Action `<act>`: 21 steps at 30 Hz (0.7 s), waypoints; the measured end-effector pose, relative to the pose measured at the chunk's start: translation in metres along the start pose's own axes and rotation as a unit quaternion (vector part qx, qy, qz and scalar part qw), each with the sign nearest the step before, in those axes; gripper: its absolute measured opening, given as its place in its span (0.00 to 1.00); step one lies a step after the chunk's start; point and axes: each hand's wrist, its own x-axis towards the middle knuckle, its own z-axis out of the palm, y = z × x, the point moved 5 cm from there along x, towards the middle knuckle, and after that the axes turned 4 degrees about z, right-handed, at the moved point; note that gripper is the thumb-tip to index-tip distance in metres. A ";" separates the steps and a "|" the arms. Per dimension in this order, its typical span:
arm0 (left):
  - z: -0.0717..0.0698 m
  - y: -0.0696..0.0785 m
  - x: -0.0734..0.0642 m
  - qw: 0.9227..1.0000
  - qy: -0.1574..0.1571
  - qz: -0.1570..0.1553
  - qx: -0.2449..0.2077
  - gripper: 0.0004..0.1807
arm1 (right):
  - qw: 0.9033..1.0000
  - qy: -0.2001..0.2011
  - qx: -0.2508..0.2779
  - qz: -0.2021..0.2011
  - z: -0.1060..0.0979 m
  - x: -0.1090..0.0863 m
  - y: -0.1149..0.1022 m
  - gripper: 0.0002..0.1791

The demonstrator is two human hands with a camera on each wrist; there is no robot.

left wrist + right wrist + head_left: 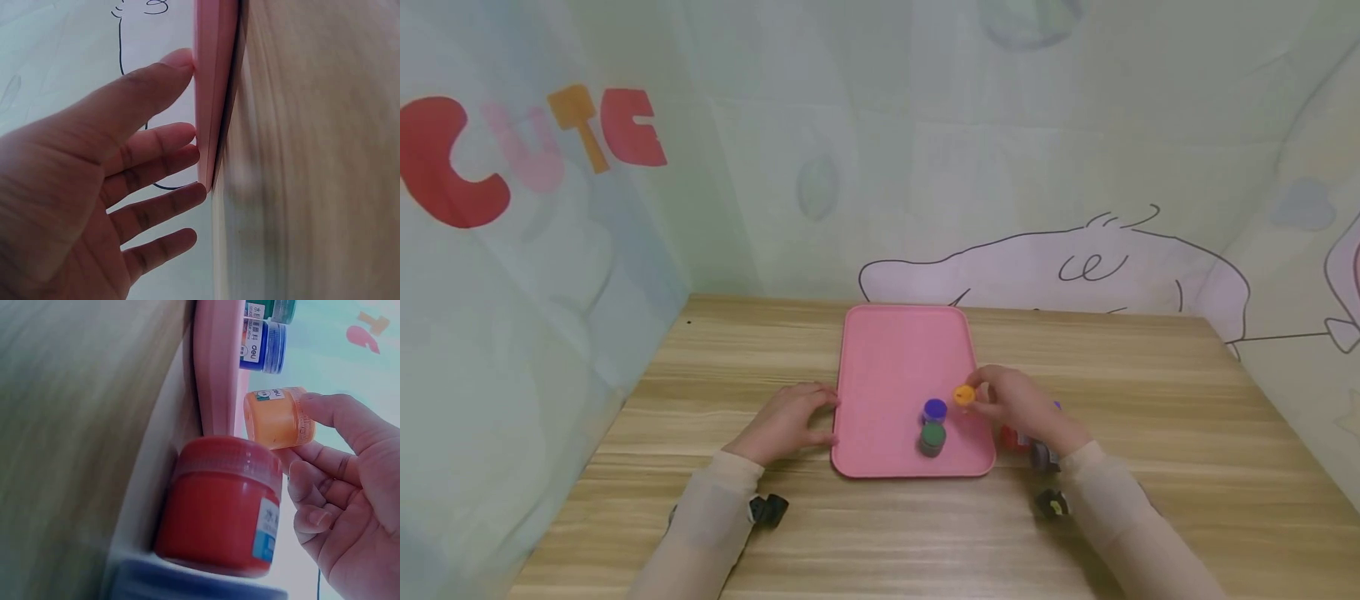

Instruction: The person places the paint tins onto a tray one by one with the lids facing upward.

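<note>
At the right side of the pink tray (902, 350), my right hand (1018, 404) pinches an orange paint jar (269, 422) between thumb and fingers around its lid. In the right wrist view the jar is held tilted, beside the tray's rim. A blue paint jar (935, 412) and a green paint jar (932, 442) stand close together on the tray, just left of the orange one. My left hand (786, 423) is at the tray's left edge, with thumb and fingertips spread along the rim (211, 94).
Right of the tray, partly under my right forearm, stand a red paint jar (219, 506) and a dark jar (1043, 457). A blurred blue thing (194, 581) lies close by. The wooden table (895, 542) meets a printed cloth backdrop (820, 125) behind.
</note>
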 end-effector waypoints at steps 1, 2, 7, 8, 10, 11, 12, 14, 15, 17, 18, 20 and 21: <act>0.000 0.000 0.000 1.000 -0.001 0.000 0.000 0.30 | 1.000 0.002 0.000 -0.003 0.001 0.001 -0.001 0.17; 0.000 0.000 0.000 1.000 -0.002 0.000 0.000 0.30 | 1.000 0.004 -0.001 -0.006 0.001 0.002 -0.001 0.17; 0.000 0.000 0.000 1.000 -0.005 -0.003 -0.003 0.30 | 1.000 0.006 0.003 -0.003 0.005 0.006 -0.002 0.17; 0.000 0.000 0.000 1.000 -0.006 -0.004 -0.003 0.30 | 1.000 0.006 0.004 -0.001 0.006 0.007 -0.001 0.17; 0.000 0.000 0.000 1.000 -0.008 -0.006 -0.003 0.30 | 1.000 0.005 0.008 0.005 0.008 0.008 -0.001 0.17; 0.000 0.000 0.000 1.000 -0.009 -0.007 -0.005 0.30 | 1.000 0.005 0.010 0.009 0.008 0.009 0.000 0.17; 0.001 0.000 0.000 1.000 -0.010 -0.008 -0.006 0.30 | 1.000 0.004 0.011 0.011 0.009 0.010 0.000 0.17; 0.001 0.000 0.000 1.000 -0.011 -0.010 -0.006 0.30 | 1.000 0.003 0.010 0.015 0.010 0.011 0.000 0.17; 0.000 0.001 0.000 1.000 -0.011 -0.010 -0.007 0.30 | 1.000 0.002 0.011 0.018 0.010 0.012 -0.001 0.17; 0.000 0.001 0.000 1.000 -0.010 -0.011 -0.009 0.30 | 1.000 0.002 0.008 0.020 0.011 0.014 -0.001 0.17; 0.000 0.001 0.000 1.000 -0.009 -0.011 -0.008 0.30 | 1.000 0.002 0.006 0.018 0.012 0.015 -0.002 0.17; -0.001 0.001 0.000 1.000 -0.007 -0.009 -0.008 0.30 | 1.000 0.006 0.001 0.012 0.013 0.017 -0.004 0.16; -0.001 0.001 0.000 1.000 -0.006 -0.009 -0.008 0.29 | 1.000 0.008 -0.001 0.010 0.013 0.018 -0.005 0.16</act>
